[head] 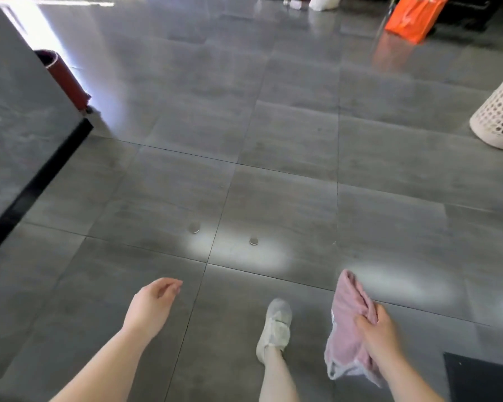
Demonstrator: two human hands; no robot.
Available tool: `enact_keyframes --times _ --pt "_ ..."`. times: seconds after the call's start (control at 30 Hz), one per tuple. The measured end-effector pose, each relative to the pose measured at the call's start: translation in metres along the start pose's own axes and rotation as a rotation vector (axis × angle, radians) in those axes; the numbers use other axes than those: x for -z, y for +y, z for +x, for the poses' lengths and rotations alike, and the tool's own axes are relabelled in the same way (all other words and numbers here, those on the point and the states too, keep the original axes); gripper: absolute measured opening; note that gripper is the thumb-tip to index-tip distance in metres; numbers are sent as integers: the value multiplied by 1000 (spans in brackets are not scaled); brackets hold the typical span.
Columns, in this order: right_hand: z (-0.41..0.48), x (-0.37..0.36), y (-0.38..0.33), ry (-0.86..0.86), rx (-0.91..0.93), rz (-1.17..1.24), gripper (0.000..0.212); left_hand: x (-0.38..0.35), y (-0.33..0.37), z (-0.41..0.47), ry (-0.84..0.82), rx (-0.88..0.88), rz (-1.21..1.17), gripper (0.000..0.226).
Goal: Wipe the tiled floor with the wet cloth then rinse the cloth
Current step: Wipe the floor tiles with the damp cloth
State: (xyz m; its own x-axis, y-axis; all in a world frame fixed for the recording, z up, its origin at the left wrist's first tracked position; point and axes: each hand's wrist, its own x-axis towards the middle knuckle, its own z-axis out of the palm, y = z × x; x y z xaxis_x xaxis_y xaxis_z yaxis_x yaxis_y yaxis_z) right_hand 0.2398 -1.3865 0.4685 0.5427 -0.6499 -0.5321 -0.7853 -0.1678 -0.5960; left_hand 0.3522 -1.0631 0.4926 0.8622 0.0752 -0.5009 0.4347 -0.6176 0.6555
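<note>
A pink cloth (346, 323) hangs bunched in my right hand (379, 329) at the lower right, held above the grey tiled floor (273, 140). My left hand (154, 300) hovers at the lower left, fingers loosely curled and apart, holding nothing. My foot in a white shoe (275, 326) stands on the tiles between the two hands. Two small round marks (253, 241) lie on the floor just ahead of me.
A grey counter with a black base (26, 181) runs along the left. A dark red cylinder (67, 79) stands behind it. A white lattice basket (500, 114) is at the right, an orange bag (413, 18) at the back, a dark mat (482, 375) at the lower right.
</note>
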Motion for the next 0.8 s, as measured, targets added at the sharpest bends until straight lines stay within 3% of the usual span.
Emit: enact_keyframes --times 0.2,0.4,0.57,0.7,0.8 --pt "98 -11 -20 26 -114 50 11 -44 55 81 23 23 20 19" --pt "194 -41 -49 -107 -144 -58 7 -96 75 145 -45 70 117 22" --pt "274 -102 -59 -147 -140 95 18 -146 36 223 -144 139 368 21" --pt "336 -176 -39 -112 -65 31 39 -196 -11 311 -131 139 440 30" --pt "378 -236 -16 -109 53 34 17 -242 -52 377 -118 93 451 30"
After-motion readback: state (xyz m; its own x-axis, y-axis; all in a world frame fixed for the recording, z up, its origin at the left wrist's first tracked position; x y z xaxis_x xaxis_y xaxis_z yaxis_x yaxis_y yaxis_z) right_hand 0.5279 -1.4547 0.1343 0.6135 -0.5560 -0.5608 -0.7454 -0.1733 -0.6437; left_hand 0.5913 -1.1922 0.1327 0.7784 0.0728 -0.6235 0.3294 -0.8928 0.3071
